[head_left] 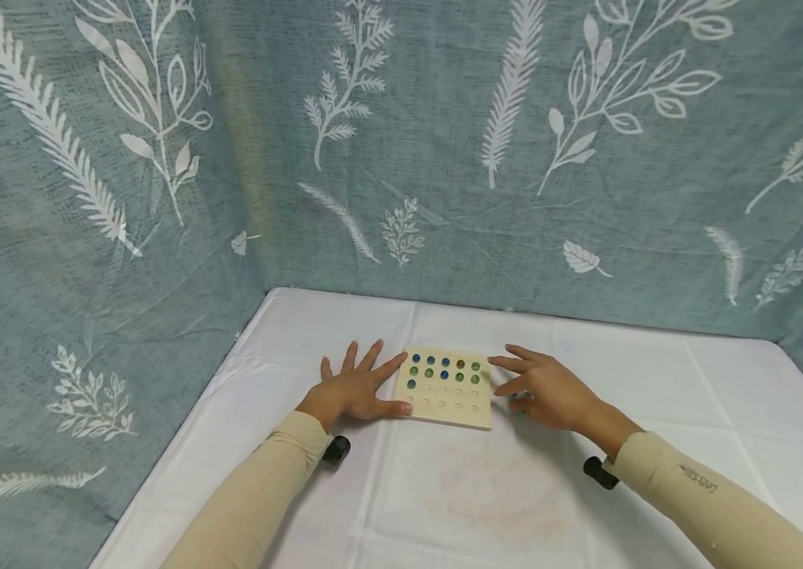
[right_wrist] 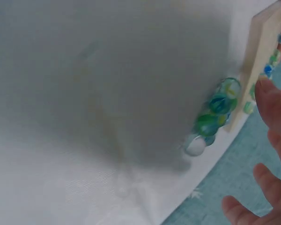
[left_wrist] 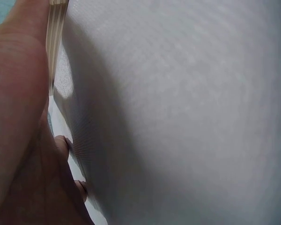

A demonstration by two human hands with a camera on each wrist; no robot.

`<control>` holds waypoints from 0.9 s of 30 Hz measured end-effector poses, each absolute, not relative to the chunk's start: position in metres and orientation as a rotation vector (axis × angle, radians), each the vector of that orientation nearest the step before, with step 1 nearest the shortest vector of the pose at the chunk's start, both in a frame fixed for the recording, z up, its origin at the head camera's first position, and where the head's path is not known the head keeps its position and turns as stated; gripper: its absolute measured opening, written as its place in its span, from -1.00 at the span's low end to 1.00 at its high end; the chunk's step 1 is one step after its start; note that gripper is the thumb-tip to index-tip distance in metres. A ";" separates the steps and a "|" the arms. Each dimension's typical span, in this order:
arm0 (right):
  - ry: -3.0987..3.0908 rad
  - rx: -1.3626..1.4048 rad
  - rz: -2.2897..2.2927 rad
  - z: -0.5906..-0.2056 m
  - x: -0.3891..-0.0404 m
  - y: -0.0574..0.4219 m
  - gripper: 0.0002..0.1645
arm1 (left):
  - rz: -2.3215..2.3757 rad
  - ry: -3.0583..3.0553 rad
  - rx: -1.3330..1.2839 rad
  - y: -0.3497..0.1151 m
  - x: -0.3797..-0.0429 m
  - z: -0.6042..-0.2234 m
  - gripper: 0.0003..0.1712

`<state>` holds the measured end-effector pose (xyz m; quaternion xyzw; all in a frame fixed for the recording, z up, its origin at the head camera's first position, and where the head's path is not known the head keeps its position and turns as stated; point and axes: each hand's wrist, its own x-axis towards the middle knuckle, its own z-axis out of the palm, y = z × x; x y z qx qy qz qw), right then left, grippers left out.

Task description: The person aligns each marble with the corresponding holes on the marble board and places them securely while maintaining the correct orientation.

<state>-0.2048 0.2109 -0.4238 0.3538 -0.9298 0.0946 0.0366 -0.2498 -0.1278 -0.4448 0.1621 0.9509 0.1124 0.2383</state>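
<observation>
Pale rectangular wooden board (head_left: 450,417), flat on a white-clothed desk (head_left: 487,506).
Head view: small blue, green and amber glass marbles (head_left: 429,372) fill the board's two far rows, plus one hollow at the left of the third; left hand (head_left: 355,393) has its grip spread wide, index finger and thumb at the board's left side; right hand (head_left: 551,387) just beside the right edge, grip wide, fingers apart. Left wrist view: board's layered edge close by the thumb, two fingertips down at the desk. Right wrist view: loose clustered green, blue and clear glass balls (right_wrist: 207,124) on the desk near the board; finger contact, cannot tell.
</observation>
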 end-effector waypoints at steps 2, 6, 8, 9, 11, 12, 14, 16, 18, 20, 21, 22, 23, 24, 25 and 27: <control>-2.864 1.093 0.286 -0.425 -0.205 0.213 -0.64 | 0.297 2.620 0.443 -0.128 -0.248 -0.442 0.13; -2.880 1.113 0.269 -0.428 -0.204 0.214 -0.66 | 0.279 2.625 0.443 -0.129 -0.247 -0.439 0.11; -2.895 1.110 0.254 -0.429 -0.203 0.215 -0.68 | 0.275 2.624 0.451 -0.129 -0.246 -0.439 0.11; -2.903 1.106 0.248 -0.430 -0.203 0.216 -0.68 | 0.274 2.622 0.456 -0.128 -0.246 -0.439 0.11; -2.898 1.110 0.238 -0.431 -0.202 0.218 -0.69 | 0.273 2.619 0.463 -0.127 -0.247 -0.440 0.11; -2.892 1.111 0.232 -0.431 -0.202 0.220 -0.70 | 0.275 2.620 0.465 -0.126 -0.247 -0.440 0.11; -2.869 1.128 0.224 -0.433 -0.202 0.221 -0.71 | 0.273 2.619 0.465 -0.126 -0.248 -0.441 0.11; -2.851 1.145 0.220 -0.435 -0.203 0.222 -0.72 | 0.271 2.620 0.464 -0.126 -0.249 -0.442 0.11; -2.850 1.149 0.225 -0.436 -0.204 0.222 -0.72 | 0.272 2.618 0.461 -0.126 -0.249 -0.442 0.11; -2.853 1.157 0.237 -0.437 -0.204 0.222 -0.73 | 0.271 2.616 0.461 -0.127 -0.249 -0.442 0.12; -2.856 1.159 0.245 -0.437 -0.205 0.222 -0.73 | 0.272 2.615 0.462 -0.127 -0.249 -0.443 0.12; -2.857 1.161 0.254 -0.437 -0.205 0.221 -0.74 | 0.276 2.608 0.457 -0.127 -0.250 -0.443 0.13; -2.861 1.160 0.266 -0.437 -0.205 0.221 -0.74 | 0.283 2.603 0.453 -0.127 -0.250 -0.444 0.14; -2.865 1.158 0.277 -0.437 -0.205 0.221 -0.74 | 0.294 2.599 0.451 -0.128 -0.251 -0.445 0.15; -2.866 1.158 0.289 -0.437 -0.206 0.221 -0.73 | 0.305 2.599 0.452 -0.128 -0.251 -0.446 0.17; -2.873 1.151 0.316 -0.435 -0.206 0.221 -0.73 | 0.320 2.585 0.445 -0.128 -0.252 -0.447 0.19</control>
